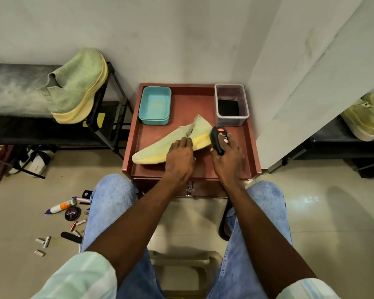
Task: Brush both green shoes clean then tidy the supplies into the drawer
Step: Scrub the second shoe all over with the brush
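From the head view, our left hand (180, 155) presses one green shoe (173, 143) flat on the bench (203, 167), fingers spread over it, while our right hand (226, 160) curls around the black brush (216, 139) at the heel. We should probably keep that shoe pinned and stroke along the knit. The second green shoe (73, 87) sits on the rack (115, 100).

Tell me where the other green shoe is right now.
In the head view, the second green shoe sits at upper left on the black rack, left of the red cabinet top and the teal tray.
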